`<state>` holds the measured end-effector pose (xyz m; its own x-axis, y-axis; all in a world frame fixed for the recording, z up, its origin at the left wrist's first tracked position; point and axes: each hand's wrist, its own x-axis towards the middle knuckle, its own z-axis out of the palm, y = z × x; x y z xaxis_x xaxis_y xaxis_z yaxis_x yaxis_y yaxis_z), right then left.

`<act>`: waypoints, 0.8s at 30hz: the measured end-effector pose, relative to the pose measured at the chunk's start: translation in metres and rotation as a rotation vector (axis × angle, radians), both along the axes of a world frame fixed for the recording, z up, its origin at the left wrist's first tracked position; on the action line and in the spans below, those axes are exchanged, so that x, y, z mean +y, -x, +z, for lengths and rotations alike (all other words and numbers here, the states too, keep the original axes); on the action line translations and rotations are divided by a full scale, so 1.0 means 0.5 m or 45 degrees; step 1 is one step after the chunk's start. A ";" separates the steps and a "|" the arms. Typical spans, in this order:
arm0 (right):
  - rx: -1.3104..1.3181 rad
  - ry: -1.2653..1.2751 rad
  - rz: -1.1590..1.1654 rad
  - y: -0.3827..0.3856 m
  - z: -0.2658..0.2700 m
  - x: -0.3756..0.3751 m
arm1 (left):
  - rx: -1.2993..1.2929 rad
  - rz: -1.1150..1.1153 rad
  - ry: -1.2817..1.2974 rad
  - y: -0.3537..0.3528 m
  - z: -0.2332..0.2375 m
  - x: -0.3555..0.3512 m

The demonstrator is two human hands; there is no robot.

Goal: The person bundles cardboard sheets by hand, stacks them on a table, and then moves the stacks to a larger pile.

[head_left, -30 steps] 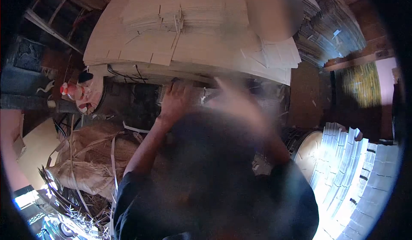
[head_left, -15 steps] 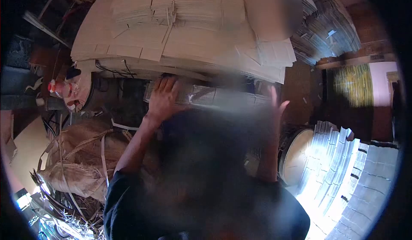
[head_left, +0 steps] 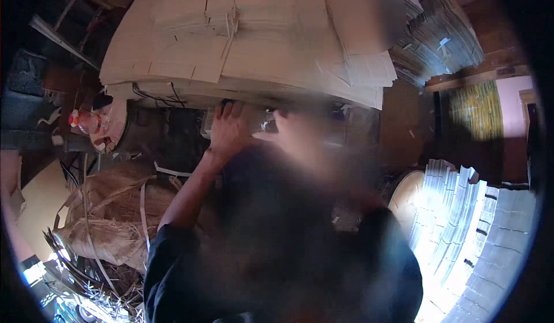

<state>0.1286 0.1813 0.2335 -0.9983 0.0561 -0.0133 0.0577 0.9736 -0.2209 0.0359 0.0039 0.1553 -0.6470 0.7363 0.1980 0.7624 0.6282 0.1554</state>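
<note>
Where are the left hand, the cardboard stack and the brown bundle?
Left hand (head_left: 228, 133), head view: back of hand.
Cardboard stack (head_left: 167, 51), head view: upper surface.
Brown bundle (head_left: 117, 218), head view: near its middle.

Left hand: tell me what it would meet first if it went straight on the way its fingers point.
The left hand would probably meet the near edge of the large stack of flat brown cardboard sheets, though depth is unclear and it might slip underneath.

Sack (head_left: 107, 207) lies left of stacked sheets (head_left: 461, 225).
</note>
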 end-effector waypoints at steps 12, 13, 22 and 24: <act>0.178 0.077 0.363 0.008 -0.060 -0.005 | -0.076 0.015 -0.069 0.002 0.024 0.010; 0.173 0.082 0.378 0.004 -0.051 -0.001 | -0.080 0.023 -0.062 0.001 0.022 0.014; 0.132 1.394 0.562 -0.069 0.084 -0.091 | -0.052 0.071 -0.117 0.050 -0.106 0.033; 0.492 1.418 0.141 0.017 0.026 -0.115 | 0.307 -0.078 -0.387 0.056 -0.149 0.025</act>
